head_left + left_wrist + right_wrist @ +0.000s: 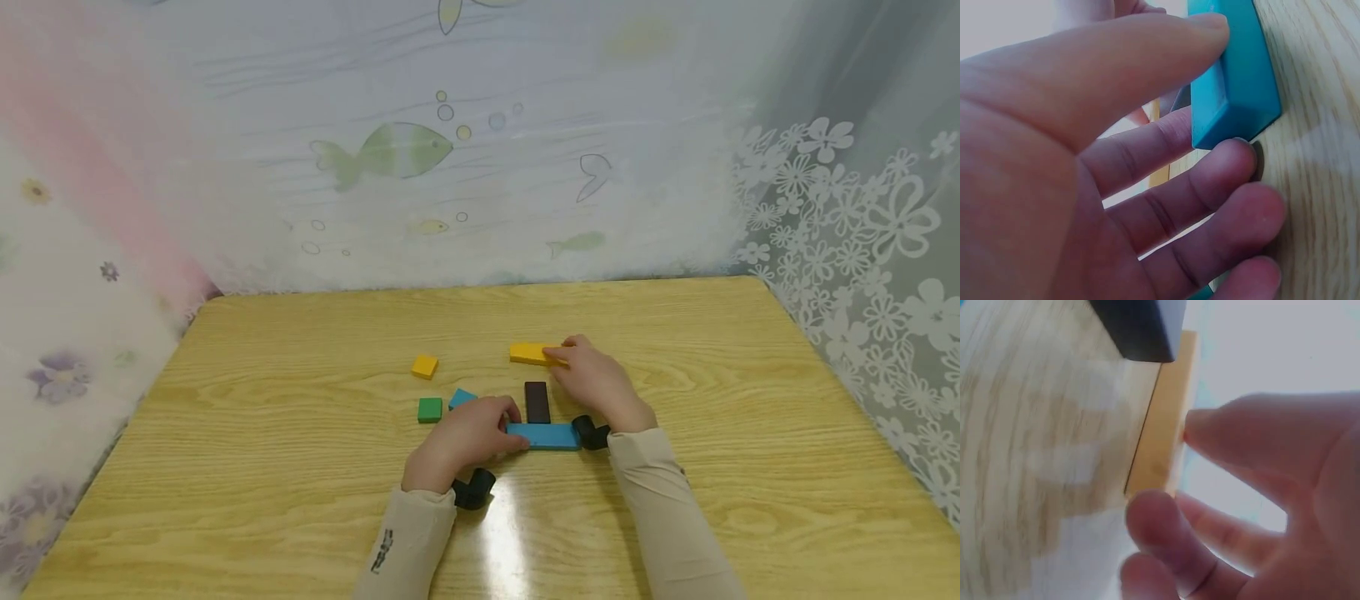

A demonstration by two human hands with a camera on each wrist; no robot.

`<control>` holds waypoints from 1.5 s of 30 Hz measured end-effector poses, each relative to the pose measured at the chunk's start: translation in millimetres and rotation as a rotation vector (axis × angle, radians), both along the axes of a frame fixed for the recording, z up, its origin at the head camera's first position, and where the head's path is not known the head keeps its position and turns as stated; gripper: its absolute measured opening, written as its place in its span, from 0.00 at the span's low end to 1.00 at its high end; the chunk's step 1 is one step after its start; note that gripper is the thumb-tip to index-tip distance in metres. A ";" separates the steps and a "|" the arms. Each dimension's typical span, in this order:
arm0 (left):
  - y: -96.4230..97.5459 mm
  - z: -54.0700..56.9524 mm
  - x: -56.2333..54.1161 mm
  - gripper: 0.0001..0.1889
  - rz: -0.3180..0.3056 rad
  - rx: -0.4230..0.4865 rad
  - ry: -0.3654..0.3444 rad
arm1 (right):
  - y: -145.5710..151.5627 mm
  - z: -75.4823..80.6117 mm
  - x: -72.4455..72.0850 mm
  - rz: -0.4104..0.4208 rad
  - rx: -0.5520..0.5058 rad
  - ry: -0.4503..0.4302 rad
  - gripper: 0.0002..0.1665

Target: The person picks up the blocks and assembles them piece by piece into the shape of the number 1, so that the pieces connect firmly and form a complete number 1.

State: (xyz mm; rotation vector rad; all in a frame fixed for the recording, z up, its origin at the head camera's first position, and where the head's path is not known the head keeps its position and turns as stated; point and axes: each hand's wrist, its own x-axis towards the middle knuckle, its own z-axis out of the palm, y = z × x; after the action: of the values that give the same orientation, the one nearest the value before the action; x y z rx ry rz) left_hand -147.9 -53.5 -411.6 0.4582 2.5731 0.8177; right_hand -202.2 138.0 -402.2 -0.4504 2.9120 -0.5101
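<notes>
In the head view my left hand [468,433] pinches the left end of a long blue block [551,437]. The left wrist view has the thumb on one face of that blue block [1238,81], with fingers at its end and behind it. My right hand [596,379] holds the right end of a long yellow block [527,353] farther back. In the right wrist view, thumb and fingers meet at the end of this yellow block [1163,425]. Between the two long blocks lies a dark block [537,402], pointing away from me.
To the left lie a small yellow block [424,367], a green block [430,410] and a light blue block [462,400], partly hidden by my left hand. All rest on a wooden table [262,417]. A patterned curtain [525,167] hangs behind its far edge.
</notes>
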 end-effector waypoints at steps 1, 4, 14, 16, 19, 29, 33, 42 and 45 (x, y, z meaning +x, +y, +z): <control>0.2 0.0 0.1 0.14 0.000 0.000 0.002 | 0.4 0.4 0.2 -0.019 -0.001 0.007 0.22; 0.5 0.0 0.5 0.14 0.000 -0.003 0.004 | 0.9 1.2 0.4 -0.064 -0.022 0.009 0.22; 2.0 0.8 0.2 0.14 -0.012 -0.010 0.004 | 4.9 0.9 -0.6 -0.107 -0.041 -0.045 0.26; 2.0 0.7 -0.1 0.14 -0.011 -0.015 0.002 | 5.8 1.1 -1.5 -0.110 -0.036 -0.060 0.26; 1.9 0.8 -0.5 0.15 -0.009 -0.016 -0.001 | 6.6 1.1 -3.0 -0.121 -0.032 -0.078 0.25; 2.7 2.2 -0.8 0.14 -0.009 -0.016 -0.012 | 9.4 -1.9 -6.3 -0.173 -0.101 -0.157 0.13; 3.0 1.7 -0.4 0.14 -0.009 -0.017 -0.015 | 10.8 -4.3 -6.8 -0.167 -0.120 -0.146 0.15; 2.8 -0.7 -0.8 0.14 -0.007 -0.015 -0.018 | 11.6 -7.8 -8.5 -0.158 -0.136 -0.196 0.31; 2.4 -1.0 -1.1 0.14 -0.003 -0.015 -0.019 | 11.0 -8.4 -9.8 -0.148 -0.148 -0.208 0.33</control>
State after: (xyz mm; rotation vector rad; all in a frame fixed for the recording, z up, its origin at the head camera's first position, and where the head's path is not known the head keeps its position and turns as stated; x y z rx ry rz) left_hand -149.0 -51.0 -412.6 0.4476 2.5590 0.7978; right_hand -212.1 148.9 -410.6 -0.1868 2.7301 -0.7492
